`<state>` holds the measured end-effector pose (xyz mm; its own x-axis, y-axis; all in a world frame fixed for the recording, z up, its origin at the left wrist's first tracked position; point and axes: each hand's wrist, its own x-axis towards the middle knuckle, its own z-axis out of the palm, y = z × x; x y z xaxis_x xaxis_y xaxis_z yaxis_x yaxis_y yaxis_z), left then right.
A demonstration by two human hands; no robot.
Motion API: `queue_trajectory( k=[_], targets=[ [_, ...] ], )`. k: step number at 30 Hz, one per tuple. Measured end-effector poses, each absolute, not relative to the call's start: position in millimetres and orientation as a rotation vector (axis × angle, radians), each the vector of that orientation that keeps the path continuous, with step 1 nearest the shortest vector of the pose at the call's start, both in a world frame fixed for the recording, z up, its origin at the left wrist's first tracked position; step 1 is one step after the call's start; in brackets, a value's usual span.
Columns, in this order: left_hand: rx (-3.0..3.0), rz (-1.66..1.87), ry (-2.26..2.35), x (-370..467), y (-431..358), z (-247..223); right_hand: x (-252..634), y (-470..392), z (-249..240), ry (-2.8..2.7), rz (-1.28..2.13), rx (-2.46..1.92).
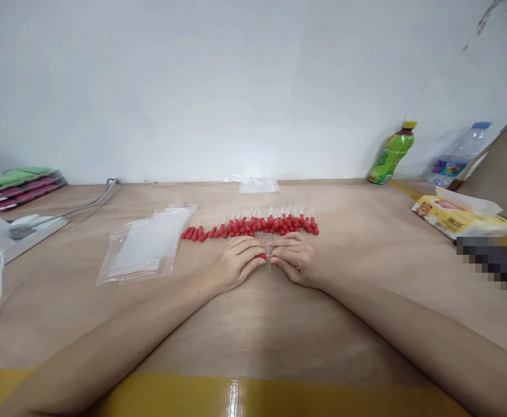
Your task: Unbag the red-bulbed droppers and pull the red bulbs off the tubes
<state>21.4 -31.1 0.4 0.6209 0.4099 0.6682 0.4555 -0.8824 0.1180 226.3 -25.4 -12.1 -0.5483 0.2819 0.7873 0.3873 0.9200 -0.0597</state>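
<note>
Low over the middle of the table, my left hand (238,262) and my right hand (296,258) face each other, fingertips almost meeting. A small dropper with a red rubber bulb (262,255) is pinched in the left fingers. Its clear tube (267,252) reaches to the right fingertips, which are closed around it; the fingers partly hide it. Just beyond the hands lies a row of red-bulbed droppers (274,223), their clear tips pointing toward the wall. Several loose clear tubes (264,236) show between the hands and that row.
Clear zip bags (144,246) lie left of the hands, and another bag (259,185) is by the wall. A power strip (40,231) with cables sits at left. On the right are a green bottle (392,153), a clear bottle (457,156) and a tissue pack (462,217).
</note>
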Motion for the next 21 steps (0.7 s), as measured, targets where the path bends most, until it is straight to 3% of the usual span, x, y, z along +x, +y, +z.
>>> queue_trajectory(
  k=[21],
  targets=[
    [-2.733,-0.948,-0.756,24.3,-39.0,5.9,225.2,-26.4,-13.3,-2.213,-0.188,-0.432]
  ],
)
